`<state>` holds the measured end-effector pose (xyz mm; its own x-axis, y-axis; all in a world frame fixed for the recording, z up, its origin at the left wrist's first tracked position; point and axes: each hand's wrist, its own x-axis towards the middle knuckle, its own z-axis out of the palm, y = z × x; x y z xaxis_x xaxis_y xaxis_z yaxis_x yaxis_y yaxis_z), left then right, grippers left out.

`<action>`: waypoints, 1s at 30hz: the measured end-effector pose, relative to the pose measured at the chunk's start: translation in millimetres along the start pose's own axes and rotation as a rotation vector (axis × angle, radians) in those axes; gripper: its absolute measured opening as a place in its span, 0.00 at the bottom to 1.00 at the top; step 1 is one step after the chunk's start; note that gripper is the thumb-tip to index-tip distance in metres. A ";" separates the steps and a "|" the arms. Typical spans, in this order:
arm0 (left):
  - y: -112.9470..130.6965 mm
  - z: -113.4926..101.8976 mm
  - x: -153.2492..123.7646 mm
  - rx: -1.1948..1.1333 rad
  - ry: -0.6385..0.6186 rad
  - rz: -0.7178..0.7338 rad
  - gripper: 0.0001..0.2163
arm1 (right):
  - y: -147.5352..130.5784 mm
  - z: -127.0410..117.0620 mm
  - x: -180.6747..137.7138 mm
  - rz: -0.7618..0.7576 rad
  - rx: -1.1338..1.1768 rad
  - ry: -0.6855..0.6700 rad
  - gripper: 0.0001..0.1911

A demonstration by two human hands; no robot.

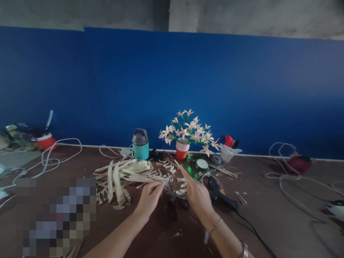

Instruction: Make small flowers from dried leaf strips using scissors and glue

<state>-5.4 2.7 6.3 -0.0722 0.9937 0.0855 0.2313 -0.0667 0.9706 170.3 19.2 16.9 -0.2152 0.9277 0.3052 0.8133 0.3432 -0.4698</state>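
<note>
My left hand (pixel 149 197) is closed in a pinch on a small pale husk piece (pixel 166 181). To its right my right hand (pixel 197 195) is held edge-on with its fingers stretched out; a tan strip end shows by its fingertips, but I cannot tell whether it touches them. Between and below both hands lie scissors (pixel 172 211) with dark handles. A pile of dried pale husk strips (pixel 118 179) spreads beyond my left hand. Loose cut petals and a small pale flower (pixel 171 170) lie ahead of the hands.
Pale flowers (pixel 192 130) on green stems stand in stacked paper cups (pixel 182 149). Nearby are a teal lantern-like container (pixel 141 150), a green ribbon spool (pixel 202 164), a white plastic cup (pixel 227 153) and a black glue gun (pixel 221 195) with its cord. White cables (pixel 282 175) run across the right side.
</note>
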 end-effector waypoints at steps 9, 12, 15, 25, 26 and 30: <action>9.9 -1.1 -8.0 0.312 -0.145 0.319 0.13 | -4.6 -8.0 0.8 0.025 0.424 -0.089 0.09; 8.7 1.1 -9.0 0.337 -0.141 0.338 0.13 | -0.3 -8.1 1.1 -0.016 0.375 -0.077 0.10; 3.0 -1.8 -4.0 0.308 -0.068 0.311 0.11 | 11.5 -13.4 4.6 0.037 0.179 0.000 0.13; -13.9 -51.5 29.0 0.610 0.321 0.273 0.14 | 15.3 -18.3 5.7 0.212 -0.347 -0.134 0.13; -13.8 -56.0 30.8 0.628 0.326 0.267 0.15 | 14.4 -16.7 5.2 0.212 -0.348 -0.149 0.13; -11.0 -69.0 34.3 0.708 0.360 0.224 0.15 | 12.8 -14.6 4.7 0.217 -0.351 -0.157 0.13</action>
<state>-77.4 31.3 14.1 -0.2307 0.8660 0.4437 0.8254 -0.0673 0.5605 187.6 25.8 24.4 -0.0764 0.9932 0.0883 0.9773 0.0922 -0.1910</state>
